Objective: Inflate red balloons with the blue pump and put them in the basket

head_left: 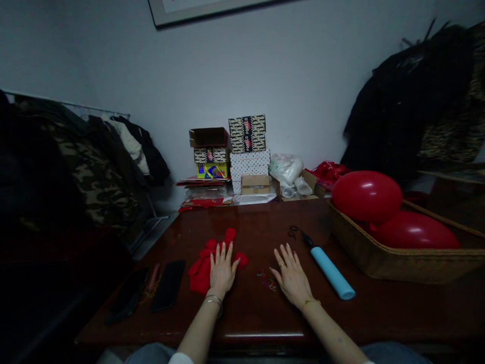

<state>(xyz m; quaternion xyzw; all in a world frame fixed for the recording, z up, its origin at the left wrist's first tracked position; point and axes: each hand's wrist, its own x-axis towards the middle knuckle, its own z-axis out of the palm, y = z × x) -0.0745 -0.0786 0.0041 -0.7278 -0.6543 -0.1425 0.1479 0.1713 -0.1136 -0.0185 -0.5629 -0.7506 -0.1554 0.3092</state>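
Observation:
My left hand (223, 270) lies flat with fingers spread, over the right part of a pile of red uninflated balloons (200, 273). Its palm hides some of them. My right hand (291, 275) rests on the dark wooden table (250, 313), fingers apart and holding nothing. Just left of it are several small coloured rubber bands (271, 285). To its right lies a light blue balloon pump (332, 273) with a black nozzle pointing away from me. Small dark rings (293, 231) sit beyond my right fingertips.
At the right, a woven basket (397, 263) holds two inflated red balloons (367, 196). Two dark phones (167, 284) and a reddish stick-like object (153, 277) lie at the left. Stacked boxes (248, 134) and plastic bags (286, 168) stand beyond the table. Clothes hang on both sides.

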